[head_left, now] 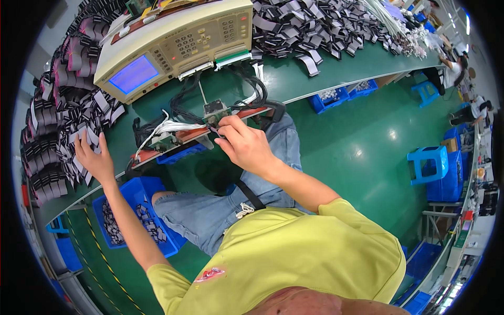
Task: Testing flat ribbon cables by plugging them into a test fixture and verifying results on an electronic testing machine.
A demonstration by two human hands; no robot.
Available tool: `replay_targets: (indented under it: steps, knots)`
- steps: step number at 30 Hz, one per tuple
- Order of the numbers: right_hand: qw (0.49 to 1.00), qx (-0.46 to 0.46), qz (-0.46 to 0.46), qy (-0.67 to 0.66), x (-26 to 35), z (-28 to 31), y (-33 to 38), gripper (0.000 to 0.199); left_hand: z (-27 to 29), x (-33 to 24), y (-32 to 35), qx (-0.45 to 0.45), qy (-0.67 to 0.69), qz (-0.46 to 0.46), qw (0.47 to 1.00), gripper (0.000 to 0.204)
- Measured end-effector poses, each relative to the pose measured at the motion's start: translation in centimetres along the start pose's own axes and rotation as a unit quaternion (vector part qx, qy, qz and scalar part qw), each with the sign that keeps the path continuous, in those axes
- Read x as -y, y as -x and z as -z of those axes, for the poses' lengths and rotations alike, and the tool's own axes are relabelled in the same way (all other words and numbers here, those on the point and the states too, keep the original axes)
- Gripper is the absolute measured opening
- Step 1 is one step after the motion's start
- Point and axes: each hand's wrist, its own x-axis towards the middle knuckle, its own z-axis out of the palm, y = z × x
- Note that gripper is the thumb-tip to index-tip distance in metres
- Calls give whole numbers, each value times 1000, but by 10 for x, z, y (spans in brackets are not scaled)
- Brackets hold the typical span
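My left hand (94, 159) has its fingers spread over the edge of a pile of short grey ribbon cables with black connectors (79, 134); nothing shows gripped in it. My right hand (245, 146) is bent with thumb and fingertips drawn together at a small test fixture (214, 108) on the bench's front edge. What those fingertips hold is hidden. Black and white wire bundles (181, 100) run from the fixture boards up to a beige bench tester (178, 50) with a lit blue screen. A second green connector board (164, 140) sits left of the fixture.
Bundled ribbon cables (42, 157) are stacked at the left, and a loose heap (315, 26) covers the bench's far right. A blue bin (176, 239) of cables stands below my left arm. Blue stools (428, 164) and other people are on the right.
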Motion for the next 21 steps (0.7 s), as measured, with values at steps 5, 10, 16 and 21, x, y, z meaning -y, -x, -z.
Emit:
replay_targets:
  steps: [5,10,16,21]
  knots:
    - [1000,11,-8,12,3,3,-1,21,-62,60,10,115,-211,-96,966,50]
    - [1000,6,-9,2,4,5,-1,20,-79,73,30,116,-221,-69,966,32]
    - [1000,12,-5,4,4,2,-4,20,-74,73,28,40,-217,-56,974,51]
    - [988,135,17,76,1,6,-10,21,-74,71,26,8,-211,-23,977,56]
